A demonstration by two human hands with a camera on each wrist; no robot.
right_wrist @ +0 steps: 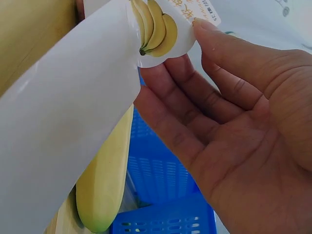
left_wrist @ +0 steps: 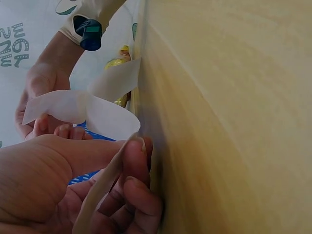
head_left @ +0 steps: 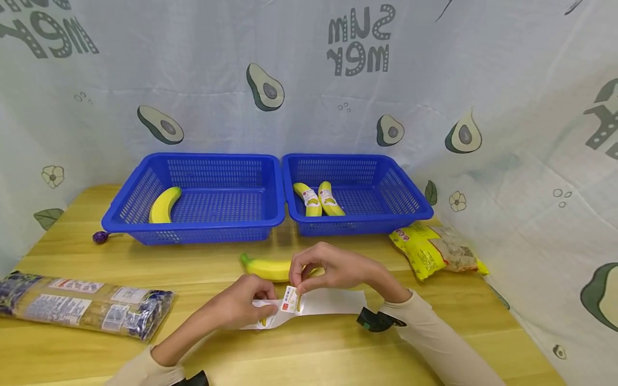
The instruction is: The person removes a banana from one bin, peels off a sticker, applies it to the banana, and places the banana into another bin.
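Observation:
My left hand (head_left: pixel 238 304) pinches a white sticker backing strip (head_left: pixel 335 302) between thumb and fingers; in the left wrist view, the strip (left_wrist: pixel 109 119) bends upward from that pinch. Thumb and fingers of my right hand (head_left: pixel 335 268) grip the edge of a banana-printed sticker (head_left: pixel 291 301), which stands up from the strip. The right wrist view shows this sticker (right_wrist: pixel 161 29) partly lifted, its lower edge at the backing. Just behind both hands lies a yellow banana (head_left: pixel 267 269) with a green tip, partly covered by the right hand.
A blue basket (head_left: pixel 203 228) at the back left holds one plain banana (head_left: pixel 164 206). The blue basket (head_left: pixel 357 219) beside it holds two labelled bananas (head_left: pixel 311 201). A long clear package (head_left: pixel 87 305) lies left, a yellow bag (head_left: pixel 434 252) right. A purple item (head_left: pixel 100 237) sits by the left basket.

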